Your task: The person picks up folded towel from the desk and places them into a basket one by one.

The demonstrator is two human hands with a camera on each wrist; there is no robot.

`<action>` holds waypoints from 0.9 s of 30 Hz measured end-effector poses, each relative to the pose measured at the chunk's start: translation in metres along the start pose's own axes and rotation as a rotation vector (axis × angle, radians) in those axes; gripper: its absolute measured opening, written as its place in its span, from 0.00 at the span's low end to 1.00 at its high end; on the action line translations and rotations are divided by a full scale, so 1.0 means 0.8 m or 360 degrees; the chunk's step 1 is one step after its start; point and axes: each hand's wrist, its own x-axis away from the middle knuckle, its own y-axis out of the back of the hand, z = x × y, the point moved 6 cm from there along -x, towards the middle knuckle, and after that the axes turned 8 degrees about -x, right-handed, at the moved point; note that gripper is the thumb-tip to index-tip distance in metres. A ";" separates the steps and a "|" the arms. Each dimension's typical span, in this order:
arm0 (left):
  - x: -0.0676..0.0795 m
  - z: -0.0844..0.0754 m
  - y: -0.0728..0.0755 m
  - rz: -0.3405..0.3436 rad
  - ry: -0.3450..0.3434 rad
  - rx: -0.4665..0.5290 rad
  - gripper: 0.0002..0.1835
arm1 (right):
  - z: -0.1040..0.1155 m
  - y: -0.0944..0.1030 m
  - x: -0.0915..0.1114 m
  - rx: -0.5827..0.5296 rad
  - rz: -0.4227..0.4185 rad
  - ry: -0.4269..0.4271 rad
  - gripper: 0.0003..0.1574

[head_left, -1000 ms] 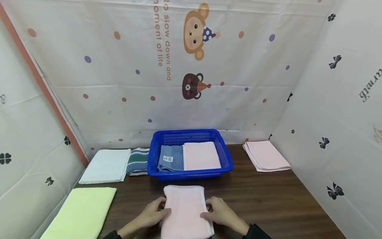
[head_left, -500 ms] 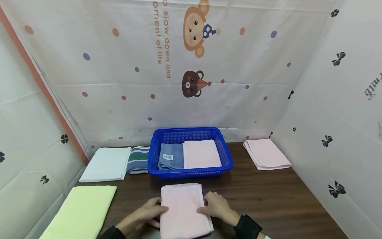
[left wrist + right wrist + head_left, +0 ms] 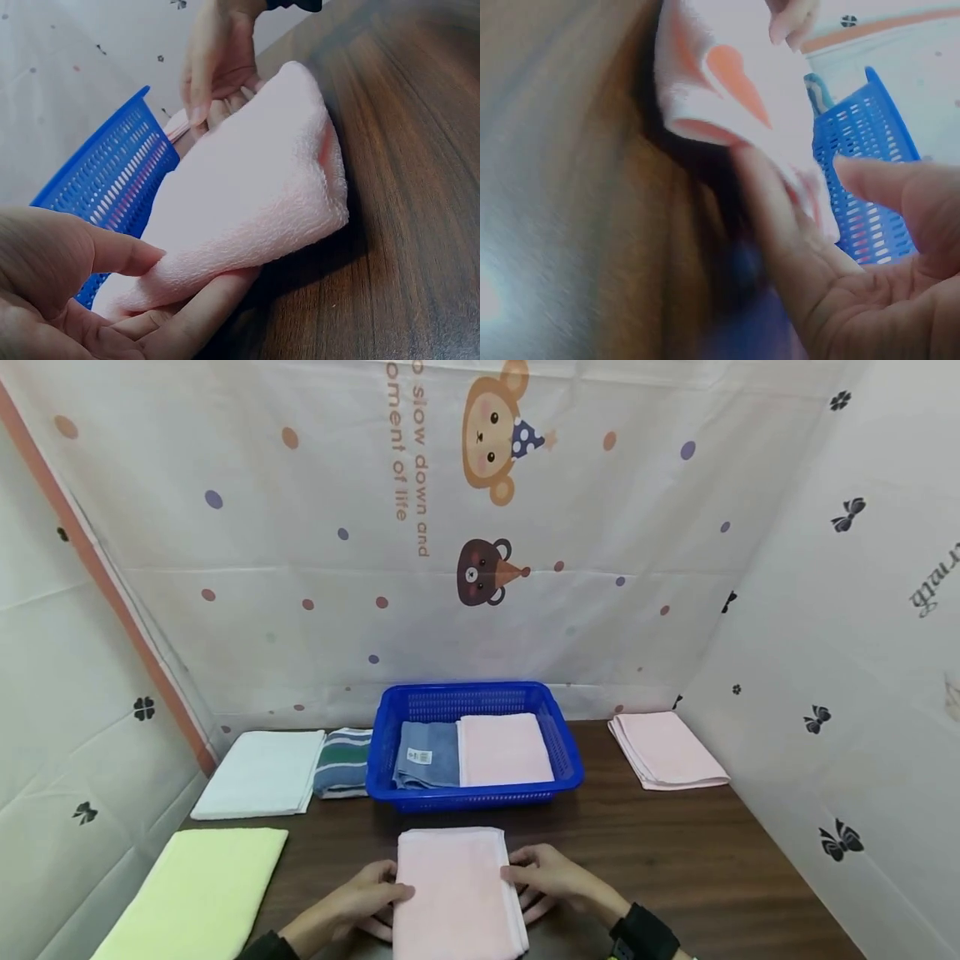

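Note:
A folded pink towel [image 3: 453, 893] with white edging lies in front of me, tilted up off the table in the wrist views. My left hand [image 3: 358, 900] grips its left edge, thumb on top and fingers [image 3: 206, 307] underneath. On the opposite side is my right hand [image 3: 551, 878], its fairly straight fingers [image 3: 769, 202] reaching under the towel. The right thumb stands apart from the cloth in the right wrist view, which is partly blurred. Behind the towel, a blue plastic basket [image 3: 480, 798] holds a folded blue towel [image 3: 429, 753] and another folded pink towel [image 3: 504, 750].
A folded yellow towel [image 3: 191, 893] lies front left, with a white towel [image 3: 258, 775] and a striped towel [image 3: 343, 763] behind it. Another pink towel [image 3: 669, 750] is at the back right. Printed cloth walls [image 3: 300, 527] surround the brown wooden table [image 3: 675, 868].
The pink towel between my hands has shifted slightly left. The right thumb has moved back to the towel's edge, and the right fingers now extend beneath it. The left hand keeps its grip.

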 end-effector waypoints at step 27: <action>0.059 -0.075 0.053 0.0382 -0.0481 0.0181 0.27 | 0.105 -0.025 0.037 -0.0008 0.0170 0.0553 0.38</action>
